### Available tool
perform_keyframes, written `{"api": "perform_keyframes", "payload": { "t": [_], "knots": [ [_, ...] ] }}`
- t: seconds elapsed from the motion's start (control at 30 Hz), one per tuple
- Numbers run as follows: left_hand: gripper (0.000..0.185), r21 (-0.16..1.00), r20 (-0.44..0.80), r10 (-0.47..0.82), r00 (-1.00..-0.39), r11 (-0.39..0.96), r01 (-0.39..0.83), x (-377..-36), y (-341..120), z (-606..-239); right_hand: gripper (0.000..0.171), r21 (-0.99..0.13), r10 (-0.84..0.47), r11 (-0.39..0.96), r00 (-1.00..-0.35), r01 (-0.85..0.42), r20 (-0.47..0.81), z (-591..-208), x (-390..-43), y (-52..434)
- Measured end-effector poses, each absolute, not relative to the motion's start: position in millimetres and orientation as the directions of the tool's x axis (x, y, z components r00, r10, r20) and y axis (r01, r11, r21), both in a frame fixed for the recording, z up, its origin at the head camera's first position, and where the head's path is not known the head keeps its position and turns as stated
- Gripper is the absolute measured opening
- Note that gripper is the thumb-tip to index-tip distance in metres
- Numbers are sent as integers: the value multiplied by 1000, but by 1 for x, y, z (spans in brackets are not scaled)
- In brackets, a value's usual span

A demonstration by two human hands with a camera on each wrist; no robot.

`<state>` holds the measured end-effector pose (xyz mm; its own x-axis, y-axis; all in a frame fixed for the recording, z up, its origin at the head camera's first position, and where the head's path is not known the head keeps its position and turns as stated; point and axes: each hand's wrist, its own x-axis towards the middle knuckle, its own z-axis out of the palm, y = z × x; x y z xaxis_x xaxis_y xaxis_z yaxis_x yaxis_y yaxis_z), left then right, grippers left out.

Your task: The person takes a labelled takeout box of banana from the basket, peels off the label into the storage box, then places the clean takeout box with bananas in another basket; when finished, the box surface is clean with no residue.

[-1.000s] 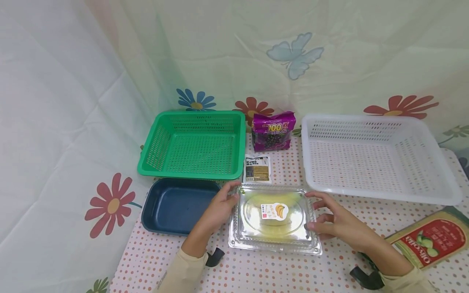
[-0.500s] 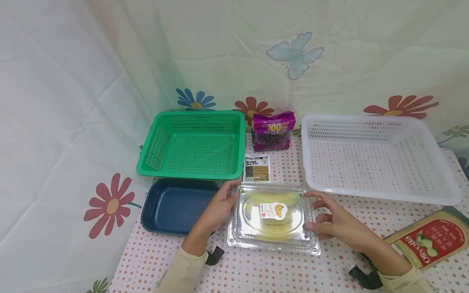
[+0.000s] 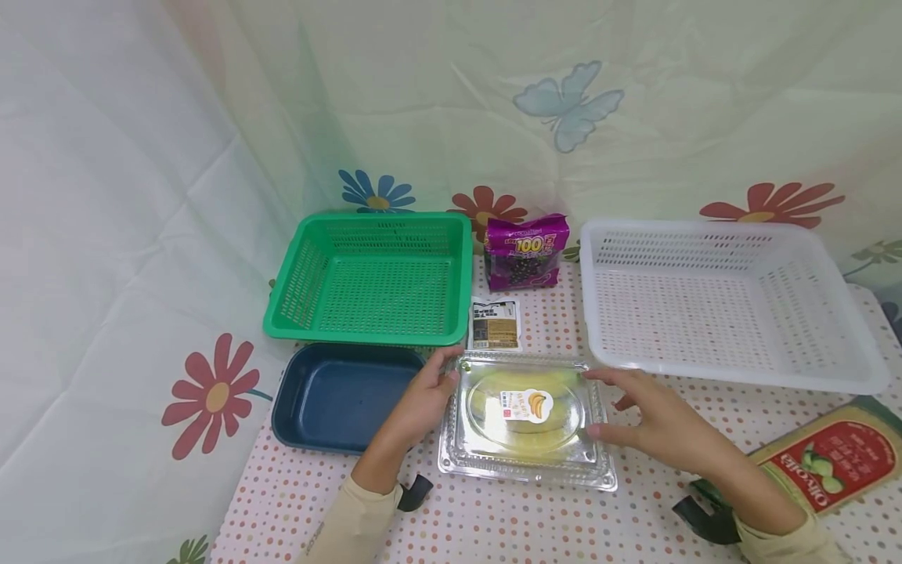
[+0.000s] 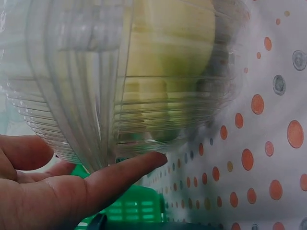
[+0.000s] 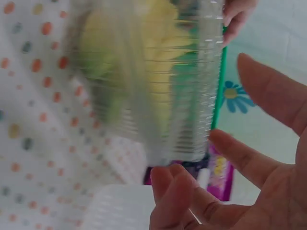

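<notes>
A clear plastic clamshell box (image 3: 486, 450) of bananas, with a banana sticker (image 3: 527, 406) on its lid, lies on the dotted tablecloth. My left hand (image 3: 423, 403) holds its left edge, with digits on both sides of the rim (image 4: 98, 160). On the right side, my right hand (image 3: 662, 419) has its thumb and index finger spread over the lid's edge and grips nothing. The right wrist view shows the thumb (image 5: 273, 91) standing off the box, while other fingertips (image 5: 163, 177) are close to its corner. Whether they touch it, I cannot tell.
A green basket (image 3: 461, 305) and a dark blue tub (image 3: 278, 419) stand on the left. Behind the box are a small white-and-brown packet (image 3: 496, 325) and a purple bag (image 3: 524, 252). A white basket (image 3: 590, 313) stands back right. An Olivoila package (image 3: 838, 462) lies near my right arm.
My right hand's curled fingers have loosened and spread, and its thumb has straightened. The box shifted very slightly left at first. My left hand has stayed about where it was.
</notes>
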<state>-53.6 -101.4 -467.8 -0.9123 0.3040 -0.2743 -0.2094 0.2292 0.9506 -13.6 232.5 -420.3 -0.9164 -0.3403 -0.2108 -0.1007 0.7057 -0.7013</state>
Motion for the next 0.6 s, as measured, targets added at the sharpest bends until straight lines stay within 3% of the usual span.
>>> {"api": "perform_keyframes", "payload": {
  "t": [0.2, 0.6],
  "knots": [
    [46, 945, -290, 279, -915, 236, -228, -51, -100, -466, 53, -569, -387, 781, -914, -257, -119, -397, -25, 213],
    [66, 914, -348, 222, -911, 298, -277, -49, -89, -473, 32, -650, -613, 655, -774, -386, -158, -397, -72, 162]
  ]
}}
